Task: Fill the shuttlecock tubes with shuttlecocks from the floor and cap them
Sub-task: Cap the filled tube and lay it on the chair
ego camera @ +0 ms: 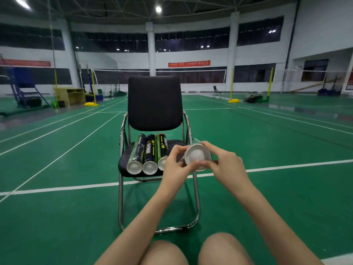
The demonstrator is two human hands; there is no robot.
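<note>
Three black-and-green shuttlecock tubes [150, 152] lie side by side on the seat of a black chair [154, 104], their white capped ends [150, 167] facing me. A fourth tube [197, 156] points its round white end at me, just above the seat's right side. My left hand [176, 166] pinches the left rim of that white cap between thumb and fingers. My right hand [223, 164] grips its right rim, thumb below and fingers on top. The tube's body is hidden behind the cap and my hands. No loose shuttlecocks are in view.
The chair stands on a green court floor [57, 207] with white lines. My bare knees [191, 251] are at the bottom edge. Far behind are yellow net posts [231, 87], nets, a wooden desk [70, 95] and a blue umpire ladder [24, 90].
</note>
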